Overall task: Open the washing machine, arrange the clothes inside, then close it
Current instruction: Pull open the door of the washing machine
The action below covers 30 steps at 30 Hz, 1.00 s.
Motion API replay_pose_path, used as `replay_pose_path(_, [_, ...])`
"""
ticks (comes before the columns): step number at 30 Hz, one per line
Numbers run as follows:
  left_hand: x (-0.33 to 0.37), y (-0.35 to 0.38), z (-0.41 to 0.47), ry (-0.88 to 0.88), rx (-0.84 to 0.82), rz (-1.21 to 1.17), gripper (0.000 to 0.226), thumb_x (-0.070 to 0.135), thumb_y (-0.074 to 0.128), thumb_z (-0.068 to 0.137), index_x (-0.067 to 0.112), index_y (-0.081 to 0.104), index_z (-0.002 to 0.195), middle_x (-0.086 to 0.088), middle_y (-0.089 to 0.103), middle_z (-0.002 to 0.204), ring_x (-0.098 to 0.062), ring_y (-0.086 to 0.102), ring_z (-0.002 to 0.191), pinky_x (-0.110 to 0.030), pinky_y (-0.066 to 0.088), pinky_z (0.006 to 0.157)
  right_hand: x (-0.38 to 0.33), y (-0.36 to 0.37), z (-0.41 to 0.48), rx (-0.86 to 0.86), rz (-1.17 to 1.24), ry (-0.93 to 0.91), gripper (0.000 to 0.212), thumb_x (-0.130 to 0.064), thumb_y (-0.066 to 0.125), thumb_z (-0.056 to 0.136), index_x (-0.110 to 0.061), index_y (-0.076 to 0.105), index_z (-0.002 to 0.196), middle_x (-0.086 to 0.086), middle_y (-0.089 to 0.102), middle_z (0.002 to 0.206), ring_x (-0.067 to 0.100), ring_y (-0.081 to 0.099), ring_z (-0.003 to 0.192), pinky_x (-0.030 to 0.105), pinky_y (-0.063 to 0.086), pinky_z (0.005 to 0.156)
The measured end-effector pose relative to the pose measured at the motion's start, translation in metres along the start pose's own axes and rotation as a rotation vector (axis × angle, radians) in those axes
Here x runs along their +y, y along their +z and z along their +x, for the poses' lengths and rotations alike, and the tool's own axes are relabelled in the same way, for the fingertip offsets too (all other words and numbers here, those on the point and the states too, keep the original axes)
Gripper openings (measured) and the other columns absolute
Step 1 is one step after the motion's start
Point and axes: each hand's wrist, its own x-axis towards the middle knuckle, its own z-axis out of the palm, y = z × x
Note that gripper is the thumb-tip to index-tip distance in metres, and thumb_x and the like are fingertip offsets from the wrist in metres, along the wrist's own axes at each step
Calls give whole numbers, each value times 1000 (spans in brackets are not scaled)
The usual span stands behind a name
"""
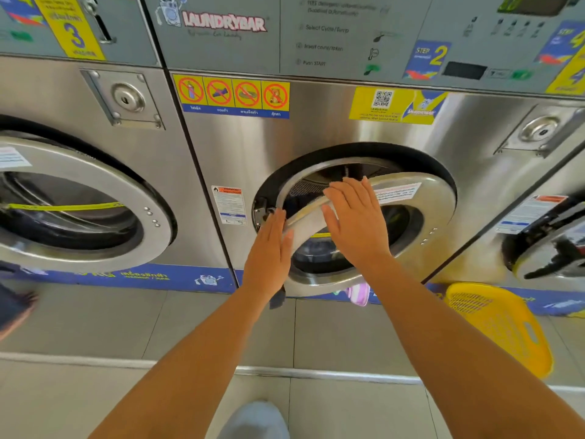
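The steel washing machine point(316, 134) fills the middle of the head view. Its round door point(421, 223) stands slightly ajar, hinged on the right, with a gap at the upper left showing the dark drum point(316, 185). My left hand point(269, 251) lies flat against the door's left edge, fingers together. My right hand point(354, 223) rests flat on the door's upper left face, fingers spread. Neither hand holds anything. A pink-and-white striped cloth point(359, 294) and a dark cloth point(278, 299) hang out below the door's lower rim.
A yellow plastic laundry basket point(503, 324) leans on the tiled floor at the right. Another machine with its door shut point(79, 198) stands on the left, and a third machine point(550, 236) at the right edge. A blurred foot of another person point(15, 308) shows at far left.
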Motion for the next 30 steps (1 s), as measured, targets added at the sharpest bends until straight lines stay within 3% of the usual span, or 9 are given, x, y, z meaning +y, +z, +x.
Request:
replay_pose_path(4, [12,8,-13,-118,-133,-162,49,49,20,100,40,22,148,-3,41,151,-23,44,134,-39,40,109,1,-13,-34,30,35,5,35,-34,29,102,-15,55,116,5,60,121,25,47,125,45,25,119])
replay_pose_path(7, [21,21,-27,-123,-236,-258,47,42,24,103,36,19,150,-3,30,157,-24,33,142,-38,27,117,5,-28,-65,23,65,20,41,-38,24,102,-15,55,116,5,58,123,25,43,131,43,23,120])
replay_pose_path(11, [31,44,-47,-14,-335,-164,52,43,18,102,33,6,151,1,9,163,-18,9,150,-42,9,123,15,-50,-106,76,87,40,36,-37,33,101,-13,58,108,5,61,117,24,44,130,43,23,120])
replay_pose_path(16, [56,73,-68,276,-329,89,58,39,31,102,25,7,153,1,5,163,-21,2,150,-42,10,121,34,-75,-153,147,132,67,32,-25,38,98,-5,63,102,11,63,112,29,45,133,48,27,117])
replay_pose_path(21, [100,102,-88,492,-350,112,53,28,35,103,24,18,152,-3,6,163,-23,12,149,-35,19,121,62,-98,-197,128,165,123,40,-21,32,99,-3,61,120,12,53,140,24,32,143,44,28,118])
replay_pose_path(24, [116,119,-98,546,-332,248,54,29,34,103,16,19,152,-10,6,162,-26,6,150,-43,13,122,82,-111,-217,86,174,181,46,-23,29,100,-8,49,139,7,37,154,18,21,148,38,25,120])
replay_pose_path(27, [130,133,-104,596,-357,395,58,38,29,102,16,10,152,-7,2,162,-25,-2,150,-44,4,123,101,-122,-234,83,142,216,49,-17,32,97,-10,41,145,6,32,156,20,24,147,38,28,119])
replay_pose_path(30, [146,146,-104,613,-420,454,63,46,23,101,17,1,153,-2,-2,163,-19,-7,150,-39,-2,122,117,-131,-247,37,18,319,52,-18,31,97,-16,34,149,1,32,157,18,32,143,33,21,121])
